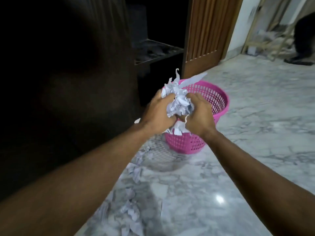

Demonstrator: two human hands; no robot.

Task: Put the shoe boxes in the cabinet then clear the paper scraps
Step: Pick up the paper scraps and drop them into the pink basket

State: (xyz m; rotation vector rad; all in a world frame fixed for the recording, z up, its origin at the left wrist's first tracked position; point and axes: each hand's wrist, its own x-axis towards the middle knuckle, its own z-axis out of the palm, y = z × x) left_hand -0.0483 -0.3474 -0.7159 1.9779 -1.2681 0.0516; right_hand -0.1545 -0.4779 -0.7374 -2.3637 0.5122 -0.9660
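A bunch of white paper scraps is pressed between my left hand and my right hand, held just above the near rim of a pink plastic basket. A few strips hang below my hands over the basket's edge. More torn scraps lie strewn on the marble floor along the foot of the dark cabinet, down towards the lower left. The cabinet's interior is very dark; no shoe box can be made out in it.
The cabinet's brown wooden door stands open behind the basket. A person's dark trouser leg and shoe are at the far right, beside rope and clutter near the wall. Marble floor stretches to the right.
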